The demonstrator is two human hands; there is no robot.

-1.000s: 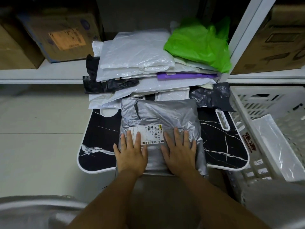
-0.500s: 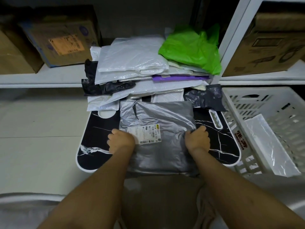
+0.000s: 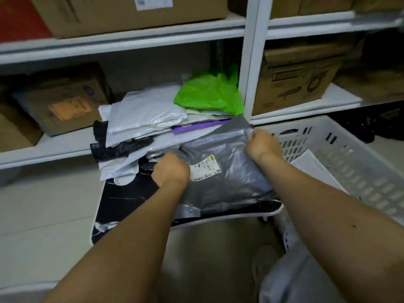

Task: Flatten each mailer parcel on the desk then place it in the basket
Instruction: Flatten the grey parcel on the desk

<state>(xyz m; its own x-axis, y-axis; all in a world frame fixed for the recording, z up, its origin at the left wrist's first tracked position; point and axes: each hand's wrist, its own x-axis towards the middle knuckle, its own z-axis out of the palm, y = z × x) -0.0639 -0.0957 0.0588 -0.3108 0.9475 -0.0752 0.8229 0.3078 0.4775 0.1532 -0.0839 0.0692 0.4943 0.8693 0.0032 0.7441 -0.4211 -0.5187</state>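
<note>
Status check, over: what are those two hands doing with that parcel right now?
Left hand and right hand both grip the crinkled grey plastic mailer parcel. Parcel tilted above black marble-patterned desk. White slatted plastic basket at right, path open.

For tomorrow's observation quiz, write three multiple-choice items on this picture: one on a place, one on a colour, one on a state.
1. Where is the white basket?
A. right of the desk
B. on the top shelf
C. left of the desk

2. What colour is the bag at the back of the pile?
A. red
B. green
C. yellow

3. How is the grey mailer handled?
A. untouched
B. lying in the basket
C. gripped by both hands

Answers: 1 A, it stands at the desk's right edge. 2 B, bright green. 3 C, left hand and right hand grip its sides.
</note>
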